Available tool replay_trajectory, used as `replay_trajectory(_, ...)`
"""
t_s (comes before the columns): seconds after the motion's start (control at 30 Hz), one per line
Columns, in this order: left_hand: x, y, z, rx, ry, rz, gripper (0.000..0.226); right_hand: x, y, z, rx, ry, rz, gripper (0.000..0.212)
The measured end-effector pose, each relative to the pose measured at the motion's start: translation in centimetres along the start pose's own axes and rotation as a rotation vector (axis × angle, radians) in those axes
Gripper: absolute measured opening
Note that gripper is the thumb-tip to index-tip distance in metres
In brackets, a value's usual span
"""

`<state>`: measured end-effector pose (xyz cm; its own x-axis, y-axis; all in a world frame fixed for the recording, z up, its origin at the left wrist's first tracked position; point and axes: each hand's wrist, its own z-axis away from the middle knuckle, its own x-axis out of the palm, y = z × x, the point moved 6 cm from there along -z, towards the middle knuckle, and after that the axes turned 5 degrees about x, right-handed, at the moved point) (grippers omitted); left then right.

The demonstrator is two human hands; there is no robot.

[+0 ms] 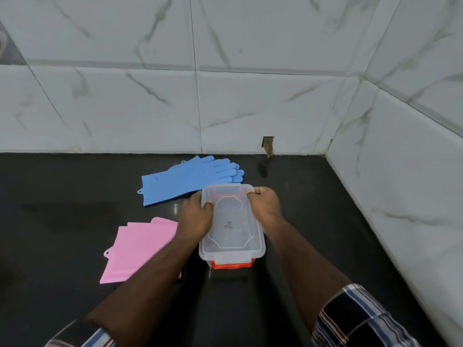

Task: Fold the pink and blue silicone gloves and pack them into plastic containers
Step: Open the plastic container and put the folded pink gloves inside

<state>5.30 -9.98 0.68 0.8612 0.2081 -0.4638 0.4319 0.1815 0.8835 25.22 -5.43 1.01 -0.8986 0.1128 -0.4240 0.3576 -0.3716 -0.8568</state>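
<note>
Your hands: left (195, 216), right (265, 205) clamp container (231, 234) | risk: stacked tubs slip apart; gloves (140, 249) beside left unfolded.

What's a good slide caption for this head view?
Both hands grip a clear container; blue gloves and pink gloves lie unfolded.

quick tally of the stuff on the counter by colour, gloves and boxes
blue gloves: 2, stacked near the wall
pink gloves: 2, overlapping, partly behind the left hand
clear containers: at least 2, nested, orange clips; both hands grip the top one, right hand at its far corner
total: 6 at least
</note>
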Motion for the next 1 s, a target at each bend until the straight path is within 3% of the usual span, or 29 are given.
replay_trajectory(0.27,0.5,-0.7,-0.5,0.013,0.035,0.085,0.032,0.4,-1.3,-0.1,-0.112,0.109,0.144,0.023)
replay_trajectory(0.5,0.8,-1.0,-1.1,0.025,0.053,0.054,0.032,0.6,-1.7,0.0,-0.174,0.147,0.127,0.022)
replay_trajectory(0.67,1.1,-1.1,-1.4,0.036,0.054,0.000,0.033,0.6,-1.1,0.1,-0.126,0.108,0.095,0.047)
replay_trajectory(0.8,1.1,-1.0,-1.5,0.034,0.056,-0.043,0.034,0.1,-1.3,0.5,-0.189,0.129,0.028,0.032)
replay_trajectory(1.0,1.0,-0.8,-1.4,0.028,0.064,-0.075,0.036,-0.3,-0.9,0.8,-0.136,0.071,-0.078,0.035)
